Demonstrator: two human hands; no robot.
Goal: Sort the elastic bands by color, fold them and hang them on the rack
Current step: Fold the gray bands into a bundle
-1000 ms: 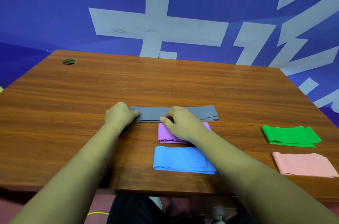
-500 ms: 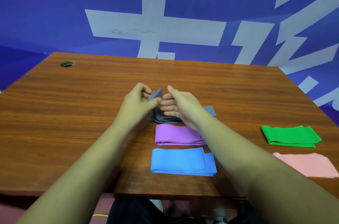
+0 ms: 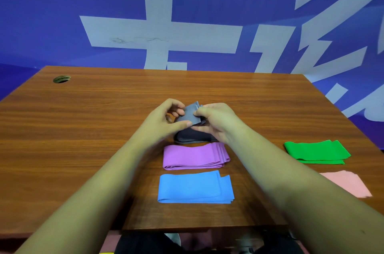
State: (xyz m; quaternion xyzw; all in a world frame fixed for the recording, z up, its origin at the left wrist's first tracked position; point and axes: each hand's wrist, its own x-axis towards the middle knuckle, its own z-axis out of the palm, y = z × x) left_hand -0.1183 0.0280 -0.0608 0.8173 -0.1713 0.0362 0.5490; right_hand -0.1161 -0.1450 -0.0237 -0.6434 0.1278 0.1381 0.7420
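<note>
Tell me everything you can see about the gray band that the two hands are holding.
The gray band is a thin, matte, rubbery-looking strip, folded into several layers. Its upper end is raised and tilted, with stacked edges showing at the top. Its darker lower part lies bunched on the wooden table, just beyond the purple band. The left hand pinches its left edge and the right hand grips its right side.

Both the left hand [image 3: 166,120] and the right hand [image 3: 216,121] pinch a grey band [image 3: 191,115] above the counter [image 3: 83,129]. Folded purple [image 3: 195,156], blue [image 3: 193,188], green [image 3: 315,152] and pink [image 3: 349,183] bands lie nearby.
</note>
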